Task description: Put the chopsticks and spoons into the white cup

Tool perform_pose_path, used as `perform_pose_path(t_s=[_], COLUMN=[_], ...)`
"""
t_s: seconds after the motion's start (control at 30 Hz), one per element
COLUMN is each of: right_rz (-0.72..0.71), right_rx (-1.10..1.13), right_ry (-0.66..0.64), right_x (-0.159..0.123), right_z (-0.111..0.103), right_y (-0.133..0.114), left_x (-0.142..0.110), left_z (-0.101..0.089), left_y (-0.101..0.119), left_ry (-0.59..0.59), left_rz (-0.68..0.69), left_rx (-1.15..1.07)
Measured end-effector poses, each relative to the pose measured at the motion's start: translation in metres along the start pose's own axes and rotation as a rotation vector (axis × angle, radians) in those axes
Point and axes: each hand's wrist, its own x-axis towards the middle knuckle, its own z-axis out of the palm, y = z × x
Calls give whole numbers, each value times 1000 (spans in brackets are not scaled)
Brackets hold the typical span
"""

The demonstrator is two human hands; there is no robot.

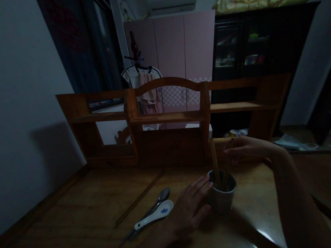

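Note:
A grey utensil cup [223, 200] stands upright on the wooden table, with chopsticks [215, 160] rising out of it. My left hand [193, 203] rests against the cup's left side, fingers stretched out and its fingertips at the rim. Above the cup, my right hand [240, 147] pinches the upper ends of some chopsticks [226, 173] that slant down into the cup. Left of my left hand lie a white ceramic spoon [155, 215] with a blue mark, a metal spoon [163, 194] partly under it, and a pair of chopsticks [139, 199].
Along the table's back edge stands a wooden shelf unit [167, 117]. A wall [11, 123] borders the left side. The table's right edge lies beyond my right forearm. Farther back are a pink wardrobe [172, 47], a dark cabinet [265, 41] and a clothes stand.

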Motion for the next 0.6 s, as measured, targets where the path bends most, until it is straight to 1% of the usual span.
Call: perform_pose_path(t_s=[0.17, 0.27, 0.47, 0.6], right_rz=[25, 30, 14, -6], right_rx=[-34, -4, 56, 119], right_ry=[18, 14, 21, -23], right_x=[2, 5, 8, 7], right_z=[-1, 0, 5, 9], right_y=[2, 4, 6, 3], left_x=[0, 0, -1, 0], left_z=[-2, -4, -3, -5], left_y=[0, 2, 2, 3], left_ry=[-1, -22, -17, -23], left_rz=[-4, -16, -27, -18], left_rx=[-20, -26, -39, -40])
